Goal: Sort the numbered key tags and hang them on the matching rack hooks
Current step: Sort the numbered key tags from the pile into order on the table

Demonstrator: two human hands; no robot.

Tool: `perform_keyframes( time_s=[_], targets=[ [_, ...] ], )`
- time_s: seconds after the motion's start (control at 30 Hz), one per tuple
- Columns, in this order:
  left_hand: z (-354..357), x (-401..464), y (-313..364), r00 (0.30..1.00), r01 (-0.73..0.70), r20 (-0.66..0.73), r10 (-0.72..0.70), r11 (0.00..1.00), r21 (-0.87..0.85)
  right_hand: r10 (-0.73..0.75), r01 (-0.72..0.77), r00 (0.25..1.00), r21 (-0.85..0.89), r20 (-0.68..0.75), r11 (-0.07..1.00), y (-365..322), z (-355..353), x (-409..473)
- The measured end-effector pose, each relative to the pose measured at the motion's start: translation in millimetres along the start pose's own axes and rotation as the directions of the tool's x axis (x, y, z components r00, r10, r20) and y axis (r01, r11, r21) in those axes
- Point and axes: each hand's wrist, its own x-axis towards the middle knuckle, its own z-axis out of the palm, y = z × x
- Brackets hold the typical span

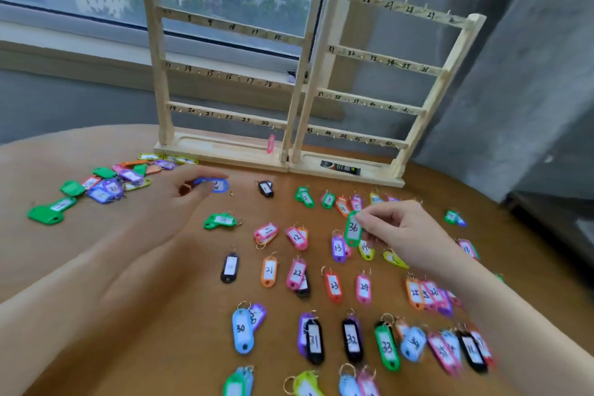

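Head view: my right hand (pixel 393 228) pinches tag 36 (pixel 353 229); my left hand (pixel 193 190) pinches a blue tag (pixel 214 185), perhaps a 2. I'd lay 36 near right, after 33.

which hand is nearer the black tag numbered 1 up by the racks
Left. The left hand, pinching a blue tag, is just left of the black tag; the right hand is farther, below right.

Brown table (pixel 96 267): two wooden racks (pixel 225 151), scattered key tags (pixel 299 267), unsorted pile (pixel 106 183).
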Motion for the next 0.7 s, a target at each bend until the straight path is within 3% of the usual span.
perform_keyframes(
  time_s=[0.07,0.17,0.37,0.7],
  targets=[
    [12,-7,16,0.999,0.002,0.044,-0.004,0.999,0.051,0.008,-0.005,0.999,0.056,-0.041,0.998,9,-8,-14],
    [37,-12,45,0.995,-0.038,0.086,0.044,0.997,-0.069,0.031,-0.023,0.997,0.116,-0.071,0.993,22,-19,-32],
    [82,-23,88,0.944,-0.093,0.310,0.108,0.994,-0.064,0.110,-0.093,0.988,0.157,-0.104,0.983,48,-43,-72],
    [143,-33,139,0.818,-0.150,0.560,0.131,0.989,-0.012,0.293,-0.292,0.956,-0.073,-0.006,0.954,99,-77,-129]
  ],
)
